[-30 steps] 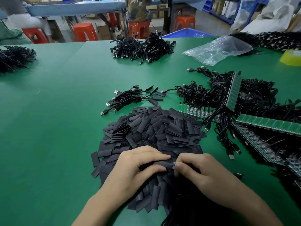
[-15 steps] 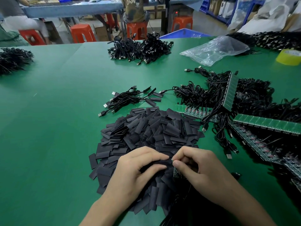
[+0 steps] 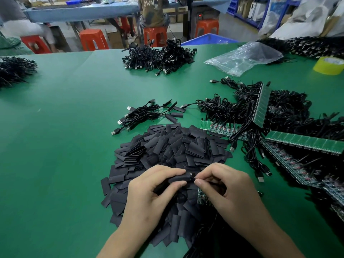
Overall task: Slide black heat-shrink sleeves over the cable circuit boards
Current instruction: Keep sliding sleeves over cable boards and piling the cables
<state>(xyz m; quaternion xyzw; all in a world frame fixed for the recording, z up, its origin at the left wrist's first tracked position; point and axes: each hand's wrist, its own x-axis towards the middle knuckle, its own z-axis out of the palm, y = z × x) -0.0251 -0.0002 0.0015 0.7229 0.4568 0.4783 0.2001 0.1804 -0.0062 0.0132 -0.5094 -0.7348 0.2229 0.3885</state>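
Note:
A heap of flat black heat-shrink sleeves [image 3: 171,151] lies on the green table in front of me. My left hand [image 3: 150,194] pinches one black sleeve [image 3: 181,178] between thumb and forefinger above the heap. My right hand [image 3: 227,190] meets it from the right, its fingertips pinching a cable end at the sleeve's mouth. A small green circuit board [image 3: 202,197] shows under my right hand. What the right fingers hold is mostly hidden.
Panels of green circuit boards [image 3: 305,143] with tangled black cables [image 3: 232,110] fill the right side. Several sleeved USB cables [image 3: 149,113] lie beyond the heap. Cable bundles [image 3: 158,56], a plastic bag [image 3: 243,57] and a yellow tape roll [image 3: 328,65] sit further back.
Both hands stayed together over the heap. The sleeve now shows longer between my left fingers, and my right fingertips have closed in on its right end.

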